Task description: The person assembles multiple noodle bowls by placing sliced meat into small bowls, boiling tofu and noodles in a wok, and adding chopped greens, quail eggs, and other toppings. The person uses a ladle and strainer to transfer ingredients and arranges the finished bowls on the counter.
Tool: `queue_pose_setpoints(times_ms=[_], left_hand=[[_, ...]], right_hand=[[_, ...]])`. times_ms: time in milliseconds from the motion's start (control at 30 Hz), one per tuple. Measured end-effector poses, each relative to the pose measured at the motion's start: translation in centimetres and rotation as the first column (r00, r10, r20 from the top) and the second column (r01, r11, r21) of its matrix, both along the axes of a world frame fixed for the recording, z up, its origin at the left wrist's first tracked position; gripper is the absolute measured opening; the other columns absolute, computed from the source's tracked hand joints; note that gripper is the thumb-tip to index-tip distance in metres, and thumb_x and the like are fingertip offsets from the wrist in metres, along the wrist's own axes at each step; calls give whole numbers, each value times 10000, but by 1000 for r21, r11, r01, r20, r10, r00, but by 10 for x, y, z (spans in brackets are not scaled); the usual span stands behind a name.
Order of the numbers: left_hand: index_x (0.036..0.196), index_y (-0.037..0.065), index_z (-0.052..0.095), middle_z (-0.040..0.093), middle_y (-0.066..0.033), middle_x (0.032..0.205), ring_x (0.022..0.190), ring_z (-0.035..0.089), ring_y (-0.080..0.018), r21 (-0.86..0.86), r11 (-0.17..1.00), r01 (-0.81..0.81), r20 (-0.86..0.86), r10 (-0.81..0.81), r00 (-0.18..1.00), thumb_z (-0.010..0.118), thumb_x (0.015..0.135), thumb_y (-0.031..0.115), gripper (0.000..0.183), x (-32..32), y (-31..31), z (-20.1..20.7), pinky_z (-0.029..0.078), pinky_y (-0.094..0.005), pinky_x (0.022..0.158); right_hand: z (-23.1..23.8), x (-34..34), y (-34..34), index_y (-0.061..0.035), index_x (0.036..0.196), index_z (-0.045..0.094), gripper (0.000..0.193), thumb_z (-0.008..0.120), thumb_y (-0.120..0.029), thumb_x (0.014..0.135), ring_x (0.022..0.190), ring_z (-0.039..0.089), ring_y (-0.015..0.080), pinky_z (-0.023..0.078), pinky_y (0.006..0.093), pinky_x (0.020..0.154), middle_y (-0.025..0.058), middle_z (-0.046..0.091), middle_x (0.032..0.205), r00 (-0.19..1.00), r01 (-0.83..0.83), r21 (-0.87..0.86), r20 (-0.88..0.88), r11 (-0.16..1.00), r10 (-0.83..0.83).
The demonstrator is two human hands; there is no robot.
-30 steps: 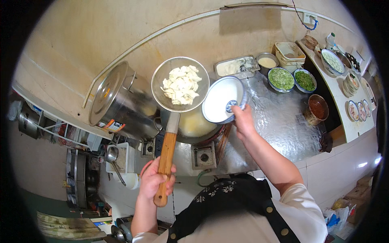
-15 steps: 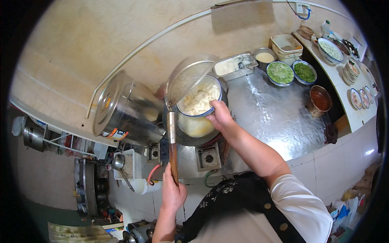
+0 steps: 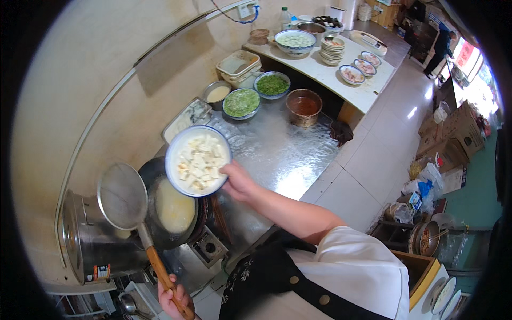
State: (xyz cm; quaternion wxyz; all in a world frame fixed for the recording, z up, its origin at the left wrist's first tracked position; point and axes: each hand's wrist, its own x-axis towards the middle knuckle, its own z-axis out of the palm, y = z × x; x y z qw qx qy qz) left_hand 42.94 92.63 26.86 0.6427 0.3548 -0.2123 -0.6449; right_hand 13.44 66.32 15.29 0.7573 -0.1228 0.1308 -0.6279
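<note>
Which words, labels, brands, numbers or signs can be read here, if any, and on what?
Nothing can be read clearly.
Black apron: white marks, too blurred.
Steel pot: orange-and-white label, too small.
Cardboard box: dark print, too small.
Red panel, upper right: any writing too small.

A person in a white shirt and black apron [image 3: 250,277] holds a blue-rimmed white bowl [image 3: 174,152] of pale, cut chunks [image 3: 201,165] in the right hand [image 3: 237,181], beside a dark wok [image 3: 169,241] of cloudy yellowish liquid [image 3: 176,205]. The left hand [image 3: 175,297] grips the wooden handle of a round mesh strainer [image 3: 122,197], its head between the wok and a tall metal pot [image 3: 101,253]. Across the shiny metal counter [image 3: 272,144], two bowls of chopped greens [image 3: 272,84] sit near a pot of red sauce [image 3: 304,120]. Stacked plates [image 3: 332,54] stand on a white table [image 3: 376,80] beyond; a second person [image 3: 441,47] appears at upper right.
</note>
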Motion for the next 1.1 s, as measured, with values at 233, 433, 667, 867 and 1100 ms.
queue_pose_setpoints(times_ms=[233, 433, 667, 867, 1100], left_hand=[[1360, -26, 373, 528, -196, 1121, 630, 515, -171, 242, 970, -20, -66, 37, 997, 463, 878, 39, 495, 25, -16, -73, 480, -267, 425], [1394, 84, 444, 627, -110, 1090, 922, 607, -181, 152, 861, 485, -279, -434, 857, 607, 993, 338, 501, 58, -25, -122, 484, -357, 760], [1395, 75, 430, 630, -142, 1079, 543, 541, -174, 381, 924, -8, -81, 42, 996, 520, 863, 91, 540, 5, -42, -121, 478, -293, 399], [1242, 63, 580, 690, -97, 1072, 661, 651, -198, 335, 935, -120, -133, 173, 976, 547, 995, 374, 398, -10, -27, -152, 566, -321, 536], [1279, 48, 534, 683, -97, 990, 638, 592, -175, 613, 788, 62, 201, -232, 952, 591, 995, 255, 356, -53, -31, -244, 479, -312, 541]], right_hand=[[-128, -108, 45, -13, 1419, 431, 503, 462, -13, 917, 1165, 645, 306, 598, 411, 876, 183, 570, 1347, 951, 47, 360, -303, 932, 68], [-204, -138, 55, -15, 1394, 464, 461, 477, -31, 934, 1098, 677, 284, 625, 387, 807, 165, 601, 1311, 952, 108, 486, -301, 867, 50], [-220, -155, 47, 27, 1359, 469, 468, 623, -167, 961, 999, 675, 273, 579, 358, 806, 183, 626, 1235, 853, 102, 471, -495, 876, 166], [-209, -197, 44, -3, 1281, 513, 404, 637, -209, 957, 812, 654, 178, 545, 315, 683, 107, 639, 969, 585, 399, 352, -809, 847, 61], [-139, -251, 59, -34, 1205, 523, 285, 599, -92, 937, 833, 657, 174, 539, 324, 700, 79, 634, 966, 391, 435, 162, -920, 886, -24]])
